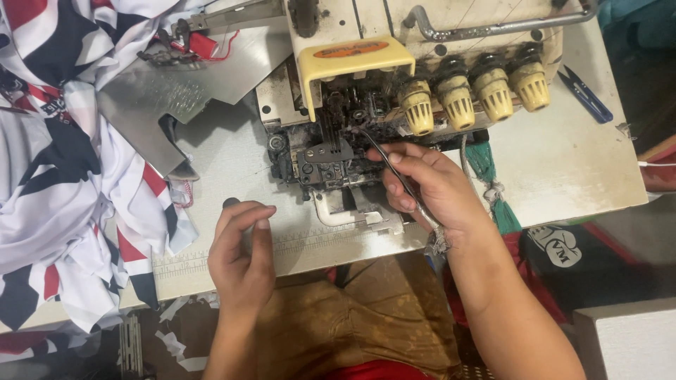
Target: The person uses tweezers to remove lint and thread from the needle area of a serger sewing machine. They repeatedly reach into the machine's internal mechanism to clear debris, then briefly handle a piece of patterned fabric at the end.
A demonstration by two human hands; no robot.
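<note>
An overlock sewing machine [352, 56] stands at the back of the white table [563, 162], its presser foot [325, 153] exposed in the dirty needle area. My right hand [429, 186] grips long thin tweezers [394, 172], whose tip points into the machine just right of the presser foot. My left hand [243, 250] hovers over the table's front edge, left of the machine, with thumb and fingers pinched lightly together and nothing visible in them. Four yellowish tension knobs [472, 98] line the machine's right side.
A heap of red, white and navy fabric [63, 176] covers the table's left side. A bent metal plate [176, 91] lies behind it. Blue thread snips [586, 93] rest at the back right. A green rag strip [489, 179] hangs by my right wrist.
</note>
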